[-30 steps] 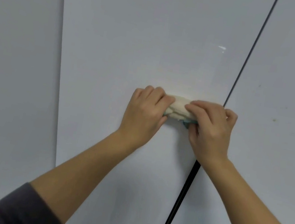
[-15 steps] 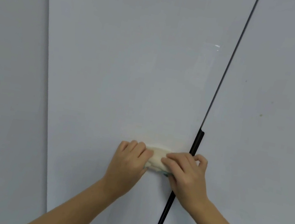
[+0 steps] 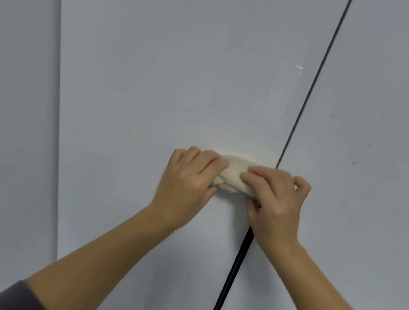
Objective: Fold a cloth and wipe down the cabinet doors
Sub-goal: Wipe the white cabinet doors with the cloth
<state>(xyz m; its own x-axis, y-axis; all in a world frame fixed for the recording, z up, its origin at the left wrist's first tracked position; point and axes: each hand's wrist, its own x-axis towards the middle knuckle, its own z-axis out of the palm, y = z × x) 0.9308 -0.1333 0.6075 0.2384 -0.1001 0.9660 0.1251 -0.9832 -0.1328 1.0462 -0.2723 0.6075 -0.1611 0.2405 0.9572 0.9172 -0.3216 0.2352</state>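
Fingers (image 3: 206,160) of the left hand (image 3: 187,182) and the right hand (image 3: 278,200) curl tightly over the folded cream cloth (image 3: 234,175), pressing it against the middle cabinet door (image 3: 170,80) just beside the dark seam (image 3: 308,96). Wiping well likely calls for even, flat pressure and overlapping strokes along the door edge.

The glossy pale-grey middle cabinet door (image 3: 168,88) carries a bunched cream cloth (image 3: 234,173), held against its face near the right edge. A thin dark seam (image 3: 318,74) separates this door from the right door (image 3: 363,237). The right door bears small brown specks (image 3: 354,163).
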